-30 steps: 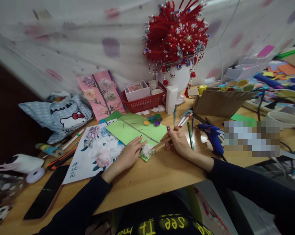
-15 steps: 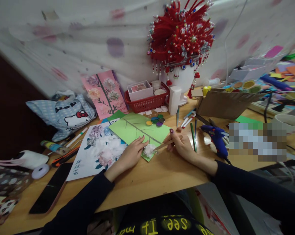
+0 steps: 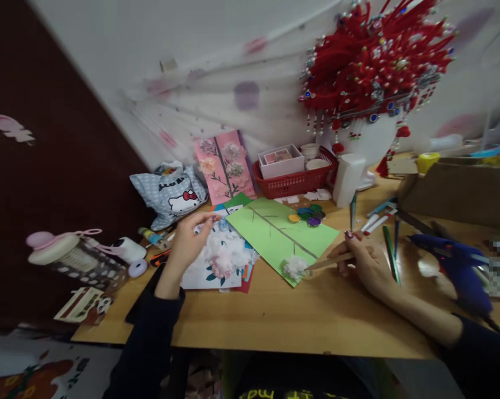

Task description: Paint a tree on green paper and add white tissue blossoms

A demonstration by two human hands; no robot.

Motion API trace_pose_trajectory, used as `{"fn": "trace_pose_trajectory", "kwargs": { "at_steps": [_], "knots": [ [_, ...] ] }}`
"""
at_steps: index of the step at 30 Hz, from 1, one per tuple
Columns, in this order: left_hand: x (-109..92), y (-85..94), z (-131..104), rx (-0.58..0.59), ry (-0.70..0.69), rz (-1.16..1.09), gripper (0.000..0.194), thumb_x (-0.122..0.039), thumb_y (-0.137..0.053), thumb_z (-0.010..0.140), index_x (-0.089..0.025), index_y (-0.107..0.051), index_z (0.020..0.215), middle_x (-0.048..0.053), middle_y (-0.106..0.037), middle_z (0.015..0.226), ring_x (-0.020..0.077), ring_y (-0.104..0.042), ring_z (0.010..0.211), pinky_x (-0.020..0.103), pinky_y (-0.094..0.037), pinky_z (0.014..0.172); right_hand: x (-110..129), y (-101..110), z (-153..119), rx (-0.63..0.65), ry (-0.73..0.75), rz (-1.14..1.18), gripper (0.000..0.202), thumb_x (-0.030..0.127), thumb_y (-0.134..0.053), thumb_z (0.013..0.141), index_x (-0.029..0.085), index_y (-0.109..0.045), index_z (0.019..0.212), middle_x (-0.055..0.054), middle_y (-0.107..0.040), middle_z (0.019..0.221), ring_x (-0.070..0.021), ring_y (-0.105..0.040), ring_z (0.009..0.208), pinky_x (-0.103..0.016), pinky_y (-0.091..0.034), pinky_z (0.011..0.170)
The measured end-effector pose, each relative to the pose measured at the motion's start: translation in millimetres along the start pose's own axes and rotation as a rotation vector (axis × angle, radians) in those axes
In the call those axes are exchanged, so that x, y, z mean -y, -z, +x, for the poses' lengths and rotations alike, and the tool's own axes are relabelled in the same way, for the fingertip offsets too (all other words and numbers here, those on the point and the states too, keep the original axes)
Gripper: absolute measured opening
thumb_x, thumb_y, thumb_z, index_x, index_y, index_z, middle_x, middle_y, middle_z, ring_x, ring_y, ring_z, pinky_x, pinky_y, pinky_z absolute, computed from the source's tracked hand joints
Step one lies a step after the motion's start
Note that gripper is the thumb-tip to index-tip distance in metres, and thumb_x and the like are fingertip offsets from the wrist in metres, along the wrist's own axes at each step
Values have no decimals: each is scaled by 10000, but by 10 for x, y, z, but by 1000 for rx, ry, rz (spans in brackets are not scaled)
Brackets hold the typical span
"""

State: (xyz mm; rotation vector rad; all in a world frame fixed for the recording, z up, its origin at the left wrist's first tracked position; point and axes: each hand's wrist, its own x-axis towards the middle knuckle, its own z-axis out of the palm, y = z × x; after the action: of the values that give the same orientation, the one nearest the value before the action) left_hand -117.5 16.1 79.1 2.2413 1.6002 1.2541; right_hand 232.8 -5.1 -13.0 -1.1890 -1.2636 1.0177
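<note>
My right hand (image 3: 364, 263) grips a tan pointed wooden stick (image 3: 330, 260). The stick's tip reaches the edge of a white ruffled flower (image 3: 295, 267) at the near corner of a light green sheet (image 3: 270, 224). Dark painted branches run across this sheet. To the left, my left hand (image 3: 189, 238) is raised over a white sheet with flowers (image 3: 195, 278), thumb and fingers pinched together. Whatever may be between them is too small to make out. Loose white petals (image 3: 228, 249) lie in a pile beside that hand.
Paint pots (image 3: 314, 221) sit on the green sheet's far edge. Behind stand a red basket (image 3: 291, 185), a white bottle (image 3: 349, 180) and a red beaded headdress (image 3: 382, 72). At right lie pens (image 3: 391, 255) and a blue glue gun (image 3: 453, 271). A tumbler (image 3: 79, 257) stands left.
My left hand has left the green sheet and moved left, up over the petal pile. My right hand keeps the stick at the white flower. The view has swung left.
</note>
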Motion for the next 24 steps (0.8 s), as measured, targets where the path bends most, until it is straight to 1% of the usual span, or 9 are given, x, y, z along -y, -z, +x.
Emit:
{"fn": "trace_pose_trajectory", "kwargs": {
  "at_steps": [2, 4, 7, 10, 14, 16, 18, 21, 24],
  "knots": [
    [176, 225, -60, -48, 31, 35, 190, -321, -567, 837, -178, -692, 853, 54, -717, 886, 209, -654, 872, 332, -494, 835, -14, 13, 14, -6, 2, 3, 624, 673, -455, 834, 144, -664, 576, -16, -512, 365, -119, -486, 336, -244, -409, 393],
    [308, 306, -183, -10, 26, 48, 163, -327, -612, 797, -182, -683, 776, 56, -711, 873, 207, -650, 860, 325, -488, 828, -34, 23, 26, -14, 7, 11, 621, 664, -454, 839, 143, -665, 574, -20, -509, 365, -123, -480, 330, -253, -397, 383],
    [366, 216, -358, 97, 26, 38, 182, -305, -623, 786, -190, -638, 646, 54, -706, 856, 197, -650, 839, 317, -486, 808, -55, 26, 38, -21, 10, 30, 609, 651, -458, 844, 154, -669, 561, -30, -501, 354, -134, -474, 328, -267, -375, 369],
    [286, -9, -402, 217, -21, 38, 271, -263, -555, 834, -194, -617, 579, 52, -701, 839, 189, -646, 824, 318, -479, 803, -50, 22, 44, -26, 16, 51, 603, 648, -461, 842, 168, -672, 544, -37, -499, 346, -143, -466, 325, -282, -363, 371],
    [156, -323, -316, 406, -188, 101, 137, -195, -566, 835, -197, -700, 866, 51, -711, 919, 202, -631, 915, 331, -462, 859, -9, 21, 43, -31, 27, 71, 603, 657, -470, 830, 177, -669, 524, -37, -501, 348, -143, -460, 323, -288, -349, 371],
    [125, -431, -278, 505, -298, 215, 203, -166, -590, 822, -198, -688, 997, 57, -711, 956, 219, -626, 937, 352, -449, 879, 11, 21, 34, -33, 28, 71, 609, 664, -472, 825, 172, -670, 525, -35, -498, 347, -138, -459, 322, -285, -350, 374],
    [113, -493, -259, 558, -366, 330, 300, -161, -591, 827, -204, -647, 1119, 66, -709, 972, 230, -625, 936, 368, -442, 883, 25, 16, 21, -31, 23, 60, 620, 670, -465, 825, 164, -670, 532, -36, -500, 346, -137, -465, 324, -280, -350, 374],
    [114, -521, -249, 539, -368, 391, 379, -157, -556, 855, -204, -573, 1231, 61, -717, 944, 223, -633, 911, 384, -430, 906, 37, 5, 5, -30, 23, 54, 629, 675, -450, 830, 162, -661, 533, -30, -492, 337, -134, -464, 321, -272, -342, 365],
    [131, -510, -244, 469, -323, 347, 369, -130, -532, 856, -182, -568, 1220, 51, -730, 915, 227, -638, 911, 405, -418, 925, 42, 2, -2, -26, 47, 53, 624, 671, -442, 837, 167, -649, 531, -22, -495, 341, -124, -455, 315, -267, -351, 370]
  ]
}}
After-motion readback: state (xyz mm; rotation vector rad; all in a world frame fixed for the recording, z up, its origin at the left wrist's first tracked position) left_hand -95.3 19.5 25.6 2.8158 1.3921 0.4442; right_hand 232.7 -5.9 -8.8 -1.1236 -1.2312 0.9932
